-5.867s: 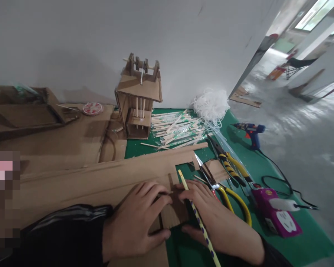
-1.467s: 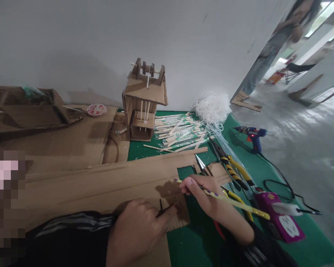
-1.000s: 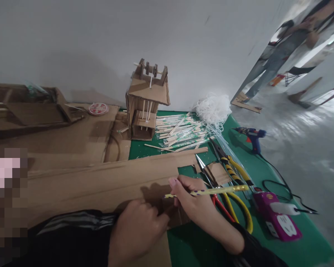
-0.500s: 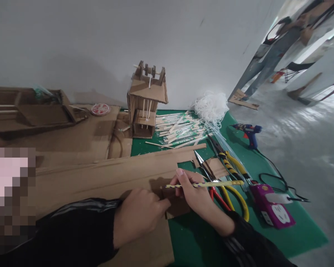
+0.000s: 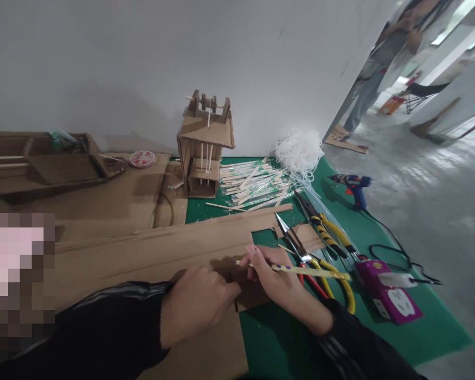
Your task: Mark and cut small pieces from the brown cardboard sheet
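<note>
I saw my right hand (image 5: 275, 277) pinching a yellow pencil (image 5: 293, 269), its long axis lying nearly level, tip pointing left onto the cardboard strip (image 5: 150, 253) and back end aimed right over the scissors (image 5: 312, 258). My left hand (image 5: 196, 306), curled, pressed the small cardboard piece (image 5: 249, 295) down.

We held a thin yellow pencil with purple dots (image 5: 296, 270) nearly flat, its tip on the small brown corrugated cardboard piece (image 5: 250, 291). That piece lay flat against the near edge of the long brown cardboard strip (image 5: 150, 253), half on the green mat beside that strip's right end.
</note>
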The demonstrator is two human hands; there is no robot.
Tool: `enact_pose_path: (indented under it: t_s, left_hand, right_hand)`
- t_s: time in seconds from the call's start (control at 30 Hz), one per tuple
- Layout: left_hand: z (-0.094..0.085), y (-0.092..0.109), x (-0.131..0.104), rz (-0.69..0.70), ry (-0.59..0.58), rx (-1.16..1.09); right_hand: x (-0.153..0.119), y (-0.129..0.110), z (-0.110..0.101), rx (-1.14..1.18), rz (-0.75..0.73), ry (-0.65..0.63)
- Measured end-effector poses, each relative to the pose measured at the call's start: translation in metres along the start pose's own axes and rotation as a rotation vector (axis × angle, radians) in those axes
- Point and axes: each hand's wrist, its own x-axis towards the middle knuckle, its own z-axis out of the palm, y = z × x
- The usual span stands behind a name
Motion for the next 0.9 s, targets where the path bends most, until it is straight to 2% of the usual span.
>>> enact_pose_path:
  t_s: [0.4, 0.6, 0.7, 0.9]
  left_hand:
    - [-0.001, 0.002, 0.000, -0.008, -0.024, -0.001]
    - [-0.002, 0.004, 0.000, -0.014, -0.055, 0.014]
    - [-0.001, 0.005, -0.001, -0.022, -0.077, 0.012]
    - [0.002, 0.003, -0.001, -0.006, -0.006, -0.024]
  right_hand:
    - [0.000, -0.002, -0.002, -0.028, 0.008, -0.036]
    - [0.004, -0.007, 0.003, -0.114, -0.087, -0.017]
    - [0.011, -0.009, 0.009, -0.147, -0.089, -0.018]
    - [0.019, -0.009, 0.020, -0.194, -0.072, -0.041]
